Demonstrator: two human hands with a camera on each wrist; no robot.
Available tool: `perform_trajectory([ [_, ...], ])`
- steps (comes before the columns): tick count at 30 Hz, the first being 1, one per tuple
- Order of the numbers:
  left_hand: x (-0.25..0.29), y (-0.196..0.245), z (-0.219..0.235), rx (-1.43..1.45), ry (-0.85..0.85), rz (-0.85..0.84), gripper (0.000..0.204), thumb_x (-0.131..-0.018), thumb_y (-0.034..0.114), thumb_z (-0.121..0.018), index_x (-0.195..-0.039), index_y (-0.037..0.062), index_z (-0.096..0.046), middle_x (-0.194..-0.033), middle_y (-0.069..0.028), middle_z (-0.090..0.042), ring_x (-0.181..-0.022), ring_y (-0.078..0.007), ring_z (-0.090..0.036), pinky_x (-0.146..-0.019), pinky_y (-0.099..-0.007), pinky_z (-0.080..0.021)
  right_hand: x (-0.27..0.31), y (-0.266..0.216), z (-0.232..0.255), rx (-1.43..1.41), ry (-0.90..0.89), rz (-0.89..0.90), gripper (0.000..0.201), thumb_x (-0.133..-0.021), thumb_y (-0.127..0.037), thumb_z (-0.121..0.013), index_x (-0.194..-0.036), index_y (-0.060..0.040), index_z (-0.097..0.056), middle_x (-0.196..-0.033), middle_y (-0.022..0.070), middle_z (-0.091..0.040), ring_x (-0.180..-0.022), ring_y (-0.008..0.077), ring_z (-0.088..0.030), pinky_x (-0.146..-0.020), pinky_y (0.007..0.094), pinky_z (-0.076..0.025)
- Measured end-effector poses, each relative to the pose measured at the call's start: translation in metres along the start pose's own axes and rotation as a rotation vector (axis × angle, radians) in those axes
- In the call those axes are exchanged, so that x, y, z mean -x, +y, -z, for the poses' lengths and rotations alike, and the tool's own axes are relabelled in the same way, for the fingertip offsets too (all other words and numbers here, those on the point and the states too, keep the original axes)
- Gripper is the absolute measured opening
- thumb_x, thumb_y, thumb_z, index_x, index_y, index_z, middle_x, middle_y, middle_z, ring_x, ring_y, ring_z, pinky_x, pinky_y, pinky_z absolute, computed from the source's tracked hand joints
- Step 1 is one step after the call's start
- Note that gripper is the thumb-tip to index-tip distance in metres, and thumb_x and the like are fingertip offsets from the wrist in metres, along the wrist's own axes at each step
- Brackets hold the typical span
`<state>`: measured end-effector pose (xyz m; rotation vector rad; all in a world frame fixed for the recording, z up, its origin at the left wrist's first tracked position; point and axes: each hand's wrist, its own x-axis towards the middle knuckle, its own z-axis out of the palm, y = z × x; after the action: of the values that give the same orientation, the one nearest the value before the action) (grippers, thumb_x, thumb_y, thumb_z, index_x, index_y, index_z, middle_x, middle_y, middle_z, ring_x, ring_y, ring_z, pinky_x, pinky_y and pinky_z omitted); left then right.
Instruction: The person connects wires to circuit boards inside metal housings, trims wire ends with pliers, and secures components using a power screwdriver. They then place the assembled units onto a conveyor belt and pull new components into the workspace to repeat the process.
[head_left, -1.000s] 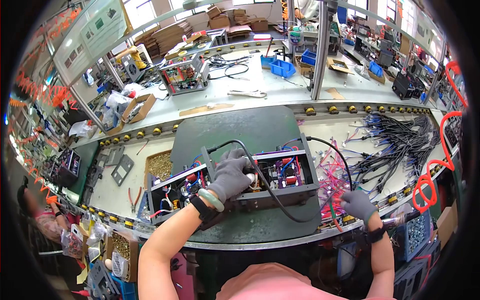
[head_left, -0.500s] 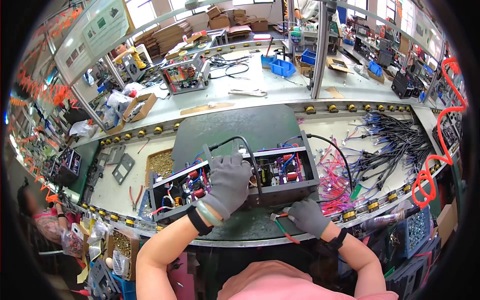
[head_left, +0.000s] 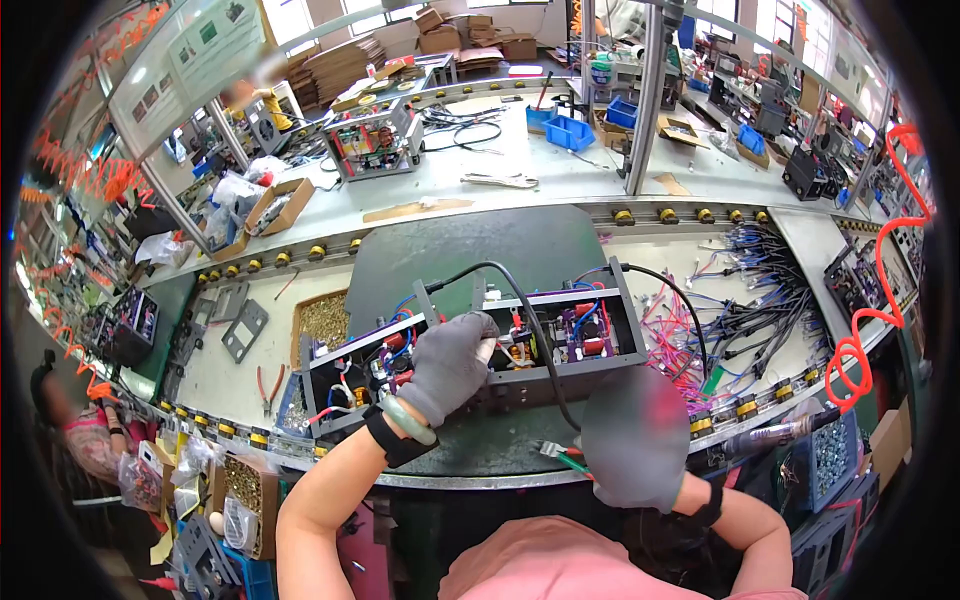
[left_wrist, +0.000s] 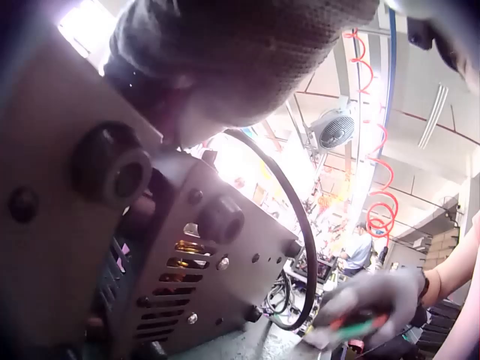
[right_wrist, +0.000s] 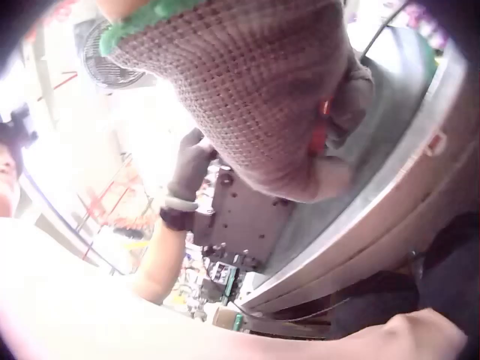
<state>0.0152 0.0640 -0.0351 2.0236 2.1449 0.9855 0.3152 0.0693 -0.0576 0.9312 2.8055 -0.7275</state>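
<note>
Two black metal housings [head_left: 560, 380] with circuit boards inside lie side by side on the dark green mat [head_left: 470, 240]. My gloved left hand [head_left: 445, 368] grips the upper edge where they meet, fingers curled over it. The left wrist view shows the slotted housing wall [left_wrist: 180, 285] and its round feet under that hand. In front of the right-hand housing, my gloved right hand [head_left: 635, 445] holds pliers [head_left: 552, 449] with green and red handles, the metal head toward the left. A black cable [head_left: 530, 310] loops over the housing and down near the right hand.
A heap of black cables and pink wires [head_left: 760, 300] lies to the right. Another pair of pliers [head_left: 268, 390], grey brackets [head_left: 243, 332] and a box of small brass parts [head_left: 322, 320] are at left. A coiled red air hose [head_left: 850, 360] hangs at the right edge.
My right hand has come left from beside the wire heap to the front of the housings, carrying the pliers. The left hand stays on the housings, its fingers more curled than half a second ago.
</note>
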Motion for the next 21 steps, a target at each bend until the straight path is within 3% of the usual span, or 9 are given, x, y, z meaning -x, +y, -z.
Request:
perform_trajectory([
  [2,0.001,-0.004,-0.001,0.052,0.012,0.024,0.009,-0.086,0.014,-0.070,-0.092,0.0081,-0.069,-0.084,-0.0130,-0.069,-0.080,-0.0327,-0.068,-0.069,-0.0397,-0.053,-0.007,-0.021,0.041,0.024,0.250,0.244,0.046,-0.073,-0.018,-0.072,-0.117,-0.0096,-0.065,-0.090,0.0123,-0.057,-0.074,0.0312,-0.060,-0.066,0.0441,-0.048],
  [4,0.002,-0.005,-0.003,0.106,0.035,0.041,0.009,-0.086,0.014,-0.071,-0.091,0.0072,-0.069,-0.084,-0.0137,-0.070,-0.079,-0.0312,-0.069,-0.069,-0.0380,-0.053,-0.026,-0.032,0.071,0.324,0.600,0.351,0.036,-0.073,-0.017,-0.071,-0.108,-0.0088,-0.068,-0.085,0.0071,-0.055,-0.074,0.0256,-0.057,-0.060,0.0421,-0.040],
  [5,0.003,-0.005,-0.004,0.109,0.034,0.045,0.009,-0.086,0.014,-0.071,-0.091,0.0072,-0.069,-0.084,-0.0137,-0.070,-0.079,-0.0312,-0.069,-0.069,-0.0380,-0.053,-0.036,-0.041,0.088,0.475,0.684,0.321,0.032,-0.076,-0.018,-0.069,-0.105,-0.0071,-0.068,-0.085,0.0062,-0.055,-0.078,0.0246,-0.057,-0.065,0.0424,-0.041],
  [7,0.004,-0.004,-0.005,0.111,0.041,0.049,0.010,-0.086,0.015,-0.071,-0.091,0.0069,-0.069,-0.083,-0.0135,-0.070,-0.079,-0.0305,-0.069,-0.070,-0.0377,-0.053,-0.061,-0.041,0.104,0.662,0.725,0.356,0.021,-0.081,-0.018,-0.063,-0.097,-0.0051,-0.069,-0.084,0.0072,-0.057,-0.085,0.0248,-0.057,-0.078,0.0402,-0.043],
  [9,0.005,-0.002,-0.006,0.125,0.040,0.074,0.010,-0.086,0.015,-0.072,-0.091,0.0072,-0.069,-0.084,-0.0128,-0.070,-0.079,-0.0298,-0.069,-0.070,-0.0370,-0.053,-0.078,-0.040,0.114,0.823,0.639,0.406,0.017,-0.080,-0.018,-0.063,-0.090,-0.0059,-0.070,-0.086,0.0073,-0.059,-0.087,0.0252,-0.057,-0.082,0.0398,-0.043],
  [13,0.004,0.002,-0.008,0.131,0.057,0.088,0.009,-0.085,0.016,-0.072,-0.091,0.0093,-0.070,-0.084,-0.0116,-0.071,-0.079,-0.0291,-0.069,-0.070,-0.0368,-0.053,-0.096,-0.052,0.111,0.934,0.555,0.373,0.016,-0.078,-0.017,-0.064,-0.087,-0.0063,-0.071,-0.089,0.0082,-0.060,-0.088,0.0264,-0.057,-0.082,0.0399,-0.043],
  [15,0.002,0.005,-0.008,0.090,0.045,0.111,0.009,-0.085,0.017,-0.072,-0.091,0.0100,-0.070,-0.084,-0.0115,-0.071,-0.079,-0.0290,-0.070,-0.070,-0.0373,-0.053,-0.099,-0.056,0.110,1.002,0.446,0.307,0.022,-0.075,-0.016,-0.062,-0.093,-0.0050,-0.069,-0.088,0.0070,-0.060,-0.089,0.0255,-0.057,-0.080,0.0390,-0.043],
  [21,0.001,0.006,-0.009,0.092,0.042,0.121,0.009,-0.086,0.016,-0.071,-0.092,0.0100,-0.070,-0.084,-0.0122,-0.071,-0.080,-0.0295,-0.070,-0.071,-0.0381,-0.054,-0.092,-0.054,0.105,0.956,0.539,0.229,0.023,-0.075,-0.016,-0.062,-0.093,-0.0041,-0.069,-0.089,0.0092,-0.060,-0.090,0.0256,-0.057,-0.080,0.0392,-0.042],
])
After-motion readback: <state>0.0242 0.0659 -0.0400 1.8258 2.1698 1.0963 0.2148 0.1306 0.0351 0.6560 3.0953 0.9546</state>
